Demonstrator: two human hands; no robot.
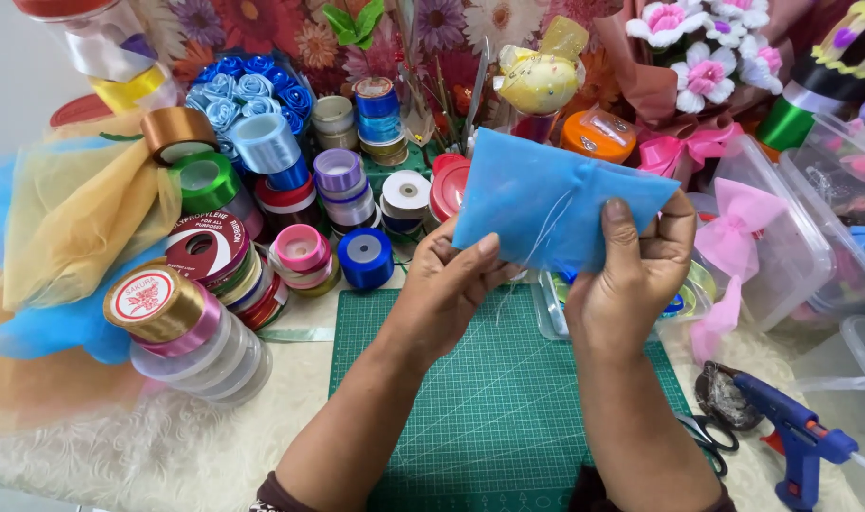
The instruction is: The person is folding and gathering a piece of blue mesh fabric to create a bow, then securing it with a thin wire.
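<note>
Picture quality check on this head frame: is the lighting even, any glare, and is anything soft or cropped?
Head view: lighting is bright and even, shadows faint on the green cutting mat; small glare on the gold ribbon spool and clear plastic boxes; the blue fabric and both hands, left hand and right hand, are sharp; the top edge crops the flowers; the blue glue gun is slightly soft.

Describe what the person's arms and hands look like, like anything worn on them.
Both forearms are bare. A dark sleeve edge shows near the left elbow at the bottom of the picture, and a similar dark edge by the right arm. The left hand and right hand have no gloves, rings or watch that show; nails are short and plain.
</note>
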